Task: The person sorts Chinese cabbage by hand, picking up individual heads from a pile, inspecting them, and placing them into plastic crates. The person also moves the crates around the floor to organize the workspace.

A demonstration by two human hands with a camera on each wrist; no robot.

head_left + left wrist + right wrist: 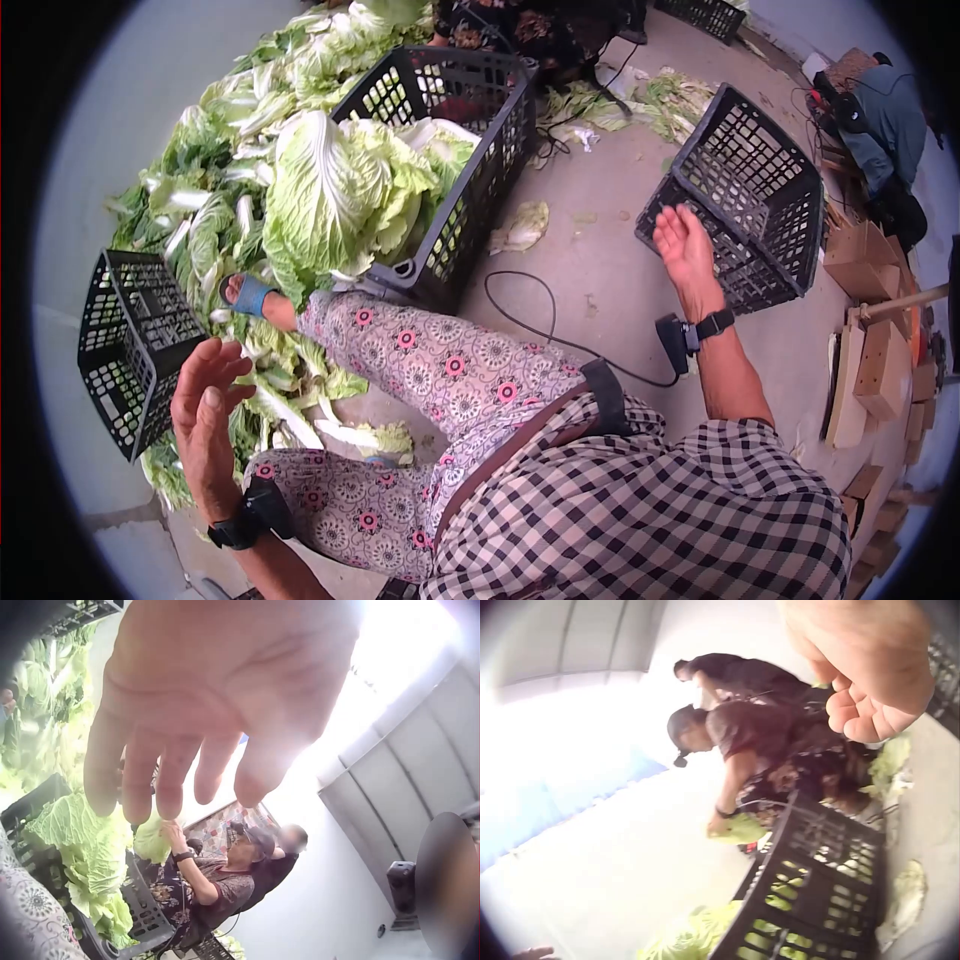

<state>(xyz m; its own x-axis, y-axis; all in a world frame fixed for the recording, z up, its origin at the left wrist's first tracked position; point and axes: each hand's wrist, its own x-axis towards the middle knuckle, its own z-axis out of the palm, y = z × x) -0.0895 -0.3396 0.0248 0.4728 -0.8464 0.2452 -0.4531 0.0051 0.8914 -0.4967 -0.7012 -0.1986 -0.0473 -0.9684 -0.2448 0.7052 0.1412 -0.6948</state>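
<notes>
Although neither hand has hold of anything, hazards remain around the black lattice plastic crate (485,200) at centre. The pale green, crinkle-leaved cabbage (325,190) sits in it, rising above its left edge toward the near end.

Left hand (207,425): fingers apart, slightly bent, gripping nothing; nearest is the left-side black plastic crate (140,325), by its right edge. Right hand (687,250): fingers loosely curled, grasping nothing; it overlaps the left corner of the right-side black plastic crate (745,238). Contact cannot be told in either case.

Caution: the cabbage could topple over the left edge if knocked, being stacked high. The thin black cable (640,376) could snag when the right arm moves, as it trails across the floor.

Count: hands of the wearer, two; crates in the head view, four, including a far black crate (705,12); heaped leaves (220,220), too overlapped to count.
</notes>
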